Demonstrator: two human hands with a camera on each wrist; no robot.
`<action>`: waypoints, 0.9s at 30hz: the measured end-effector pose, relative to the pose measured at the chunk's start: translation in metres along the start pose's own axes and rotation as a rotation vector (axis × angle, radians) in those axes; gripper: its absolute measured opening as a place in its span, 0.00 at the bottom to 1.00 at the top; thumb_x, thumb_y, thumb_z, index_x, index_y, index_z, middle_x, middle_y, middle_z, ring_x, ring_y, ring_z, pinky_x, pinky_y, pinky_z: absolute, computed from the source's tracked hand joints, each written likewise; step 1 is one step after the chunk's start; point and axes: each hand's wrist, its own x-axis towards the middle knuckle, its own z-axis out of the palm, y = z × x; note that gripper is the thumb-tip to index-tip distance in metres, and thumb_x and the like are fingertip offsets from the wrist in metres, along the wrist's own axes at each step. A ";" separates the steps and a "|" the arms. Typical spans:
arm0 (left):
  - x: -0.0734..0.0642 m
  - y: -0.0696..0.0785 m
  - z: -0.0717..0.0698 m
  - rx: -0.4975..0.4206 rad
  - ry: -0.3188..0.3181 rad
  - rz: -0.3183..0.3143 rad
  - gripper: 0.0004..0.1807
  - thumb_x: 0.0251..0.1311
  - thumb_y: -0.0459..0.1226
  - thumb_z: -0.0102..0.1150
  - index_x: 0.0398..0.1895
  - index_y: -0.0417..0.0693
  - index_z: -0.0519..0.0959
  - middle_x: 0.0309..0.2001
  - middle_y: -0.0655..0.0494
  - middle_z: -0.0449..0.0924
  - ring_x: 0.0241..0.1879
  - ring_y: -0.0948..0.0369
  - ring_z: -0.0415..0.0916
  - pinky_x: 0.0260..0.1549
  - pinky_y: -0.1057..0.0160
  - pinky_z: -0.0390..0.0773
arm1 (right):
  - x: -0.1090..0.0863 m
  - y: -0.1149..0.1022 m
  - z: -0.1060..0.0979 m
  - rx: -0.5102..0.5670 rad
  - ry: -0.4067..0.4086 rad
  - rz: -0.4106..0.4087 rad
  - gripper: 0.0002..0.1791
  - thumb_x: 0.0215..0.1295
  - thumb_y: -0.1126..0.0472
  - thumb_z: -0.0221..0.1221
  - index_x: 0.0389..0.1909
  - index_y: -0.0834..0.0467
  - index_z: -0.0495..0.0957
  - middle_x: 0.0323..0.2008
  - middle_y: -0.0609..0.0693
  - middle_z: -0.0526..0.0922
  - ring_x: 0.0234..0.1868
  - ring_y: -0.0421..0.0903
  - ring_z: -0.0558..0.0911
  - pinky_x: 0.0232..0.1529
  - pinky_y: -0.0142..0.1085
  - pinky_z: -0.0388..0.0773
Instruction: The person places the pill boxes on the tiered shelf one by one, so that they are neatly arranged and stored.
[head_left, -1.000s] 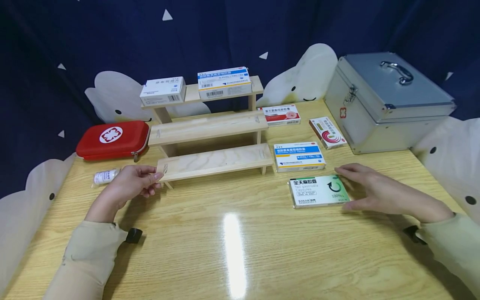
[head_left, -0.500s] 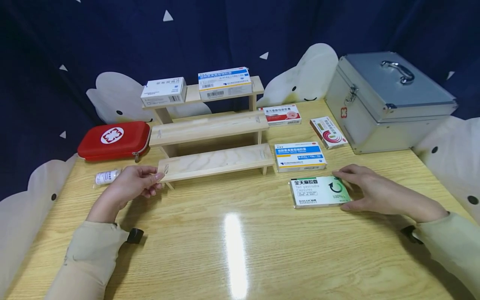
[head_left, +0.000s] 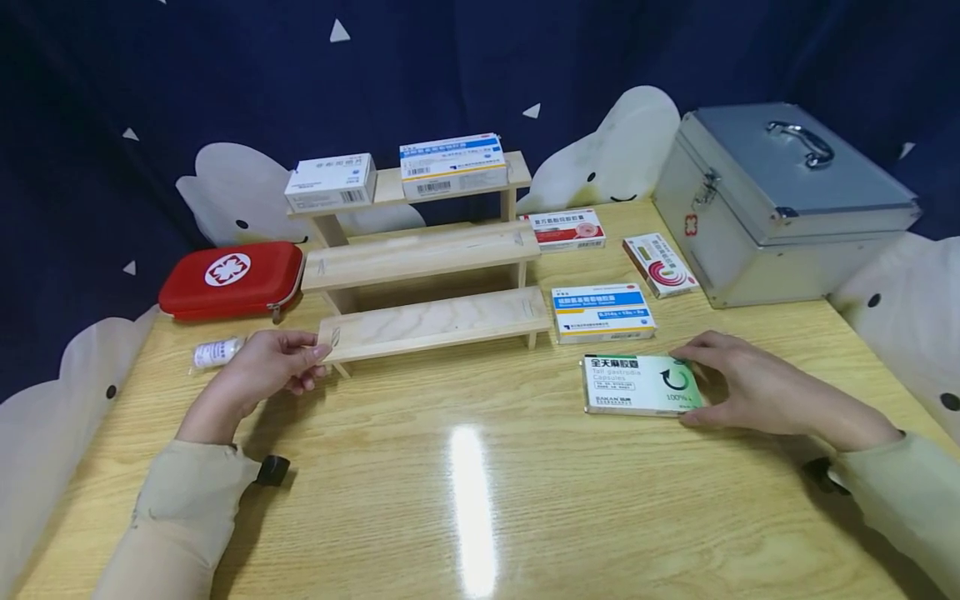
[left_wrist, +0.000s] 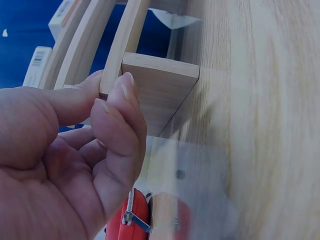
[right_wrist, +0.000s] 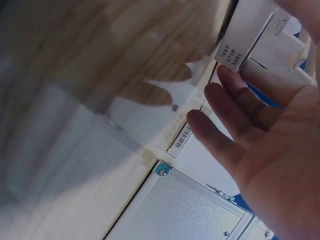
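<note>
My left hand [head_left: 273,375] pinches the left end of the lowest step of a three-step wooden display stand [head_left: 435,325]. In the left wrist view, thumb and fingertips close around the edge of that wooden board [left_wrist: 131,30]. On the right, my right hand [head_left: 757,387] holds a green-and-white capsule box [head_left: 630,383] by its right end, with the thumb at the near edge and a finger at the far edge. The right wrist view shows the end of this box [right_wrist: 240,37] at the fingertips, while the other fingers stay extended beside it.
Two medicine boxes, one white [head_left: 330,183] and one blue-and-white [head_left: 453,167], stand on the top step. Several more, including another blue-and-white box [head_left: 603,312], lie right of the stand. A silver case [head_left: 787,200] is behind; a red pouch [head_left: 228,279] and small bottle [head_left: 216,352] sit left.
The right hand has moved slightly left onto the green-and-white box, its thumb and finger closing on the right end. The left hand keeps its pinch on the stand.
</note>
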 end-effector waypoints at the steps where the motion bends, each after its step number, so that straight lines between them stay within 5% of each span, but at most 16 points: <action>1: 0.000 0.000 0.000 0.005 -0.001 0.004 0.25 0.71 0.39 0.55 0.61 0.27 0.68 0.33 0.51 0.82 0.28 0.61 0.76 0.30 0.65 0.79 | -0.001 0.000 0.000 0.003 0.009 -0.005 0.46 0.43 0.38 0.76 0.59 0.62 0.77 0.52 0.55 0.76 0.51 0.52 0.76 0.51 0.53 0.74; 27: 0.003 -0.003 0.000 0.004 -0.003 0.002 0.24 0.72 0.39 0.55 0.61 0.28 0.68 0.33 0.50 0.82 0.27 0.61 0.75 0.28 0.64 0.78 | -0.001 -0.015 -0.007 -0.004 0.109 -0.098 0.41 0.40 0.42 0.79 0.56 0.57 0.79 0.48 0.44 0.77 0.45 0.42 0.78 0.44 0.45 0.78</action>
